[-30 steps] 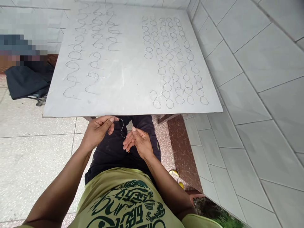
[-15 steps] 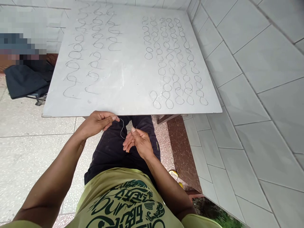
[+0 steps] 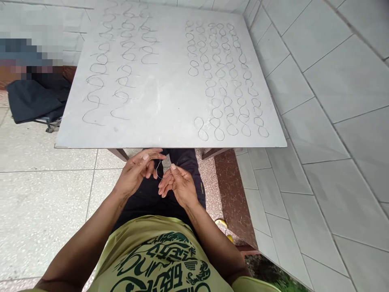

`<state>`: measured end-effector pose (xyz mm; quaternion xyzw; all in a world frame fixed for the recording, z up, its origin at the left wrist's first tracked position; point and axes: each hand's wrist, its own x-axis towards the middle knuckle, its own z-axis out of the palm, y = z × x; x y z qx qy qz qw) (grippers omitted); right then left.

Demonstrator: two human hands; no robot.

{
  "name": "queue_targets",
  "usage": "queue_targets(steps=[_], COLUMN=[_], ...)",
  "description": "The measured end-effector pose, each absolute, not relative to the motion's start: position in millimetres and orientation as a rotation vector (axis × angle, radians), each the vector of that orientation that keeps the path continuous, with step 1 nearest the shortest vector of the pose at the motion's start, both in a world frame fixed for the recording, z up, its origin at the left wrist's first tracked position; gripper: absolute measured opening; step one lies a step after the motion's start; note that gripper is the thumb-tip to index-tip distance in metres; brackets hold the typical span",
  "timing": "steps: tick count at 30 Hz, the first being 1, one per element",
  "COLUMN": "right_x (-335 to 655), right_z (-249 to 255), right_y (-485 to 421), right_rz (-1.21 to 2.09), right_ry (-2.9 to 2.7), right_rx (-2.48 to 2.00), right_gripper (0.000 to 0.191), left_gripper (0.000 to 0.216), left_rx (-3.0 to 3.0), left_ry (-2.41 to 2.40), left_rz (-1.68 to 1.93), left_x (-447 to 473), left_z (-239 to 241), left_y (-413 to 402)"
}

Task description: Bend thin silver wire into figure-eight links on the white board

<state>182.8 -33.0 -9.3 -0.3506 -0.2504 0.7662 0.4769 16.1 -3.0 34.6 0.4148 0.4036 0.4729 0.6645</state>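
Note:
Just past the table's near edge, over my lap, I hold a thin curved wire between both hands. My left hand pinches one end between thumb and fingers, with the index finger stretched out along the table edge. Slightly lower, my right hand grips the other end between thumb and forefinger, its remaining fingers loosely curled. The wire bends in an S-like curve across the gap. On the white table lie rows of figure-eight wires at the right and open, wavy wires at the left.
A tiled wall runs along the table's right side. Dark cloth lies on a low stand at the left, near a blurred-out patch. Table legs show below the near edge. Something yellow is on the floor at the right.
My left hand has moved right, closer to my right hand, and its fingers have spread more. The wire between the hands bows more. My right hand stays nearly in place.

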Motion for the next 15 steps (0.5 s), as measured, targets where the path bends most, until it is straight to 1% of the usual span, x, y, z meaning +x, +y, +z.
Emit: queue_targets(steps=[4,15], right_x=[179.4,180.7], right_z=[-12.0,-13.3], right_y=[-35.7,-37.9], right_rz=[1.898,1.911], right_ry=[-0.583,-0.582], right_rx=[-0.881,-0.896], right_gripper=[0.051,0.055], left_gripper=[0.036,0.047], left_rx=[0.992,1.04], left_ry=[0.951,1.166], left_rz=[1.135,1.092], left_x=[24.1,22.3], left_z=[35.3,37.8], left_y=[-0.7,2.8])
